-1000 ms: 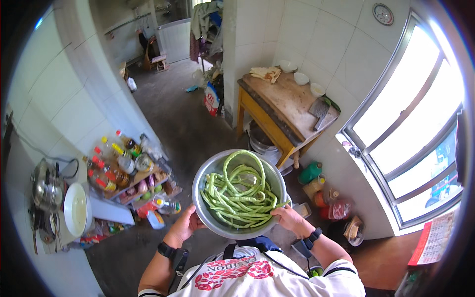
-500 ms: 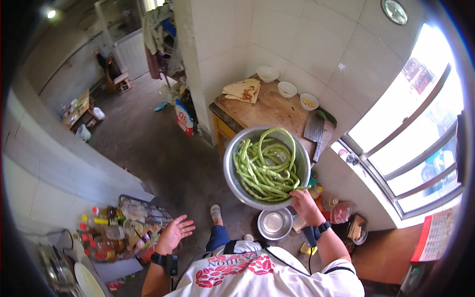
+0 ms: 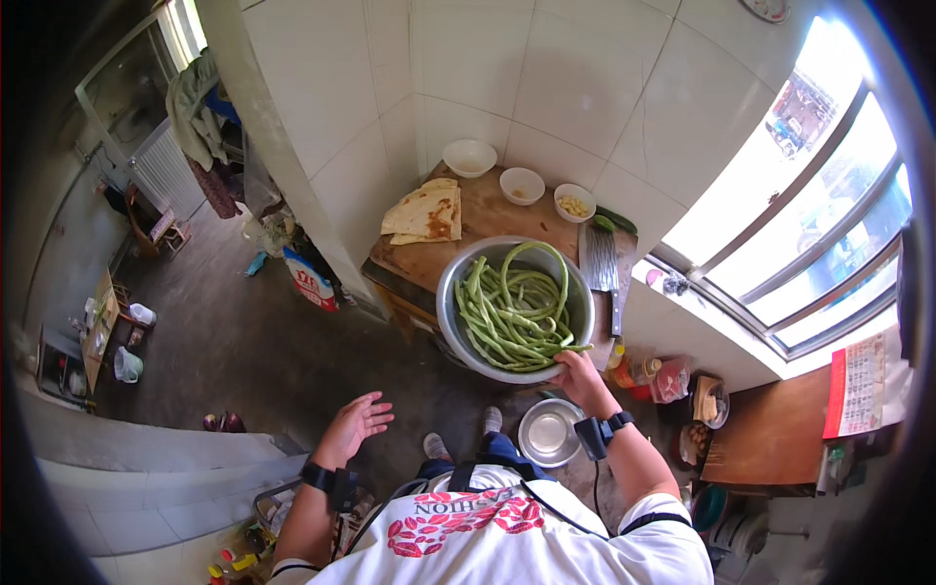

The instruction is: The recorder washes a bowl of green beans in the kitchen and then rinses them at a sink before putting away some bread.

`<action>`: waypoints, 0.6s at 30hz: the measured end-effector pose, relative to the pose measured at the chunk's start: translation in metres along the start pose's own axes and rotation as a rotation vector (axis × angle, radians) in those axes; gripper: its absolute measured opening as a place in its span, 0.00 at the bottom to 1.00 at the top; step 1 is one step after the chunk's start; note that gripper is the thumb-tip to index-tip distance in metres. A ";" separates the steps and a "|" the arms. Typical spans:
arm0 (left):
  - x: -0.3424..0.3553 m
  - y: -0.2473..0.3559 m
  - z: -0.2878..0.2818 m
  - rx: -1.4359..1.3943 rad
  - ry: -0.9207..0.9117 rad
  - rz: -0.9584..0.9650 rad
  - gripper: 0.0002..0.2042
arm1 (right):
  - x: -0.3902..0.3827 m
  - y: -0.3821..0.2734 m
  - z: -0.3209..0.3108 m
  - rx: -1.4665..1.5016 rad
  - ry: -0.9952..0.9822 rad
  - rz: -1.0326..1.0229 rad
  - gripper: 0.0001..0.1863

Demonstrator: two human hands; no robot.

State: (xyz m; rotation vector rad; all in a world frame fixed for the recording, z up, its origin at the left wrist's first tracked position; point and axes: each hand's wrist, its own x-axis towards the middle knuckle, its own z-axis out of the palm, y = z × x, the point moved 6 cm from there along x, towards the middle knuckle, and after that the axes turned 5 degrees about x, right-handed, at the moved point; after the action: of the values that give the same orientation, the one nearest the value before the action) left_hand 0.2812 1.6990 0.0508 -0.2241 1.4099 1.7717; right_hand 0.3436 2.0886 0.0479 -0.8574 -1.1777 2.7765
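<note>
My right hand (image 3: 582, 378) grips the near right rim of a round metal basin (image 3: 447, 329). Long green beans (image 3: 512, 312) fill the basin, one looping up above the rest. The basin is in front of the near edge of a wooden table (image 3: 487, 216) and hides part of it; whether it touches the table I cannot tell. My left hand (image 3: 359, 429) hangs in the air, left of the basin and apart from it, palm up with fingers spread. A cleaver (image 3: 603, 268) lies on the table's right side, beside the basin.
Folded flatbread (image 3: 424, 212) lies on the table near several white bowls (image 3: 470, 157), one with pale yellow pieces (image 3: 573, 205). Cucumbers (image 3: 614, 218) lie behind the cleaver. A second metal basin (image 3: 550, 433) stands on the floor. A window (image 3: 780, 214) is at right, a wooden cabinet (image 3: 765, 439) below it.
My view has turned and come closer to the table, and the basin with the beans is now nearer the tabletop. My right hand keeps its grip; my left stays free.
</note>
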 end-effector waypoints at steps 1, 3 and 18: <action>0.010 0.007 0.007 0.030 -0.018 0.014 0.21 | 0.007 -0.002 0.006 0.027 -0.006 -0.017 0.19; 0.027 0.017 0.018 0.065 -0.038 0.012 0.20 | 0.018 -0.011 0.019 0.068 -0.051 -0.017 0.20; 0.139 0.089 0.096 0.520 0.092 0.318 0.21 | 0.094 -0.080 -0.017 -0.518 -0.047 -0.061 0.18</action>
State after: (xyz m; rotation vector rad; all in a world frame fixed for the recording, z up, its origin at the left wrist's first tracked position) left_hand 0.1648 1.8492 0.0651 0.2086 2.0031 1.5795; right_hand 0.2563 2.1775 0.0464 -0.7552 -1.9398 2.4825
